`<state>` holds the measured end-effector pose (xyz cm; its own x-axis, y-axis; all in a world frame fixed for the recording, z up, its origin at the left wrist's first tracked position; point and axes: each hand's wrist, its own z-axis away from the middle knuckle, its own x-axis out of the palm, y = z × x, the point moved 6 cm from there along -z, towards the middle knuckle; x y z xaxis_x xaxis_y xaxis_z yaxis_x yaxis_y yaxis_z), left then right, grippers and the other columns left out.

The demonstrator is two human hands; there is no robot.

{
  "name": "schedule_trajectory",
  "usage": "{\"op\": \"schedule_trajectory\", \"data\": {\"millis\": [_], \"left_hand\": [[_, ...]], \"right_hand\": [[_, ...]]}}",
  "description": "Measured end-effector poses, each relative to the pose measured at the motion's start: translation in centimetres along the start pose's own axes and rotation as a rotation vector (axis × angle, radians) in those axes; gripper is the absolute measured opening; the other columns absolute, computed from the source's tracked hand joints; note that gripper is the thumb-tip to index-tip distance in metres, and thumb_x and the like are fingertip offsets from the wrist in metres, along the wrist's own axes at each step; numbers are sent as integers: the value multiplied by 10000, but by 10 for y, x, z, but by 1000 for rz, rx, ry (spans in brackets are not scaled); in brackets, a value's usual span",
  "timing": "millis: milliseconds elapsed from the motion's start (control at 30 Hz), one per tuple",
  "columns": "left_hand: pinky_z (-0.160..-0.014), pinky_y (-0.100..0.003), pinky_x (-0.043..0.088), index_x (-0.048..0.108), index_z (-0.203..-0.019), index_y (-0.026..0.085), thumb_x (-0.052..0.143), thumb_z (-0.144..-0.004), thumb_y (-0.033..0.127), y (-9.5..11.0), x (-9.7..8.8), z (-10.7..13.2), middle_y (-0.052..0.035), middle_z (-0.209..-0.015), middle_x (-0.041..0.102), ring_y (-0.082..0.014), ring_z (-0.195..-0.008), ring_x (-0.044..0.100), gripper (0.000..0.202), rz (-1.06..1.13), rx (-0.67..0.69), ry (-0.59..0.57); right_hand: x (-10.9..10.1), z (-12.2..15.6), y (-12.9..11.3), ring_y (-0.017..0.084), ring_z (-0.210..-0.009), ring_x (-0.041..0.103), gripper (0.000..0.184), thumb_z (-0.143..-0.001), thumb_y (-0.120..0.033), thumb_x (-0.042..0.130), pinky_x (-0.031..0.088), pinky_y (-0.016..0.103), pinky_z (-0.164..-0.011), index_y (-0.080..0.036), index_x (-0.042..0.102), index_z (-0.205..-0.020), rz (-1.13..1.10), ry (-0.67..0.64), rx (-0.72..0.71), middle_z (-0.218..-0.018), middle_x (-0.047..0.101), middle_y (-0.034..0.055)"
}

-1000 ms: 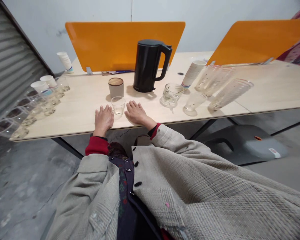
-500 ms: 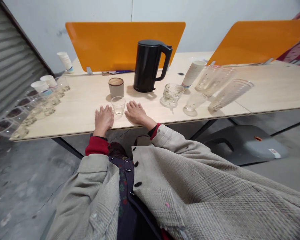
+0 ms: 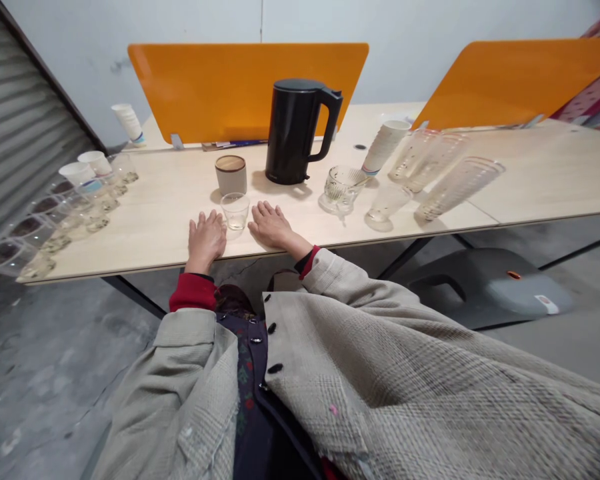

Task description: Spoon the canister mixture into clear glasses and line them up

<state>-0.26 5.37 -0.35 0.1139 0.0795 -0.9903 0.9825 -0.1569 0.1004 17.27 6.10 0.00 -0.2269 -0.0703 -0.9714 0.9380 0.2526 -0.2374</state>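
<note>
My left hand (image 3: 207, 235) lies flat on the table near its front edge, fingers stretched out and holding nothing. Palm down on the other side, my right hand (image 3: 270, 225) is also flat with its fingers out. Between the two stands a small clear plastic cup (image 3: 236, 215), upright; neither hand grips it. Just behind that cup is a grey canister with a wooden lid (image 3: 231, 179). Farther back stands a black electric kettle (image 3: 293, 133), handle to the right. A ribbed glass bowl (image 3: 344, 187) sits right of my right hand, a thin stick-like thing leaning in it.
At the left end of the table (image 3: 155, 233) are several clear cups with dark contents (image 3: 35, 227) and paper cups (image 3: 94, 162). To the right stand a paper cup stack (image 3: 385, 148), a single clear cup (image 3: 387, 203) and clear cup stacks (image 3: 457, 190). Orange dividers (image 3: 245, 87) rise behind; a grey stool (image 3: 495, 283) is below.
The view has shifted very slightly. Both hands and the things on the table stay where they were.
</note>
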Motion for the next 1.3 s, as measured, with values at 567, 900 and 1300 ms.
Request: {"op": "schedule_trajectory", "data": {"millis": [567, 900, 1300], "left_hand": [[-1368, -659, 240, 458, -1676, 148, 225, -1110, 342, 0, -1, 0, -93, -1813, 379, -403, -1693, 272, 641, -6, 9, -6], [-1356, -667, 252, 475, -1669, 189, 232, -1111, 342, 0, -1, -1, -93, -1805, 396, -402, -1687, 290, 628, 4, 21, 12], [-1348, -677, 250, 502, -1645, 173, 218, -1100, 355, -2, 2, -2, -108, -1791, 419, -408, -1673, 309, 641, 21, 28, 28]], "right_hand": [[-1, 1, 0, 340, -1741, 164, 691, -1117, -370, 350, 125, 571, -1407, -30, 325, -1718, -17, 17, 5, -1847, 210, 214], [1, -1, 2, 340, -1732, 203, 659, -1115, -370, 377, 142, 576, -1401, -45, 390, -1688, -30, 47, -8, -1834, 258, 219], [-87, 49, 96, 307, -1296, 670, 672, -1110, -332, 333, 581, 475, -1067, -165, 278, -1759, -113, 776, 325, -1484, 660, 201]]}}
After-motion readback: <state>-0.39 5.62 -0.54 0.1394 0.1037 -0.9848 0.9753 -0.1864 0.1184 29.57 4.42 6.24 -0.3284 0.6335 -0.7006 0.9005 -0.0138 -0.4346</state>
